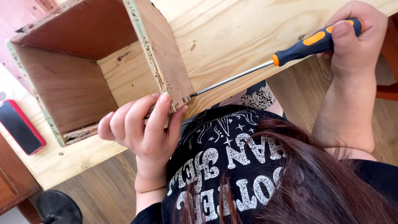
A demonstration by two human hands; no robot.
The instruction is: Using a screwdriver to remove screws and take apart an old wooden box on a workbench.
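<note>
Hidden: the far end of the wooden box (83, 79) runs off the top edge; the screwdriver (290, 52) tip sits at the box's near right corner, and whether it touches a screw there is too small to tell.
Cut off: the right hand (352, 39) is partly past the top edge, and the butt of the handle is buried in the palm.
Right hand: fingers clenched around the black-and-orange handle, thumb laid along it.
Left hand: (143, 126) fingers grasping the box's near right corner, fingertips on the worn edge.
Box: open-sided, lying on the surface, with chipped green paint on its rims and a splintered near left edge.
Surface: (232, 29) pale plywood with knots and scuffs, carrying the box and, at the left, a dark phone in a red case (20, 126).
Room: wooden plank floor (103, 191) below, a round black object (58, 207) at the near left, reddish-brown furniture (12, 182) at the left edge.
Person: dark hair and a black printed shirt fill the near right.
</note>
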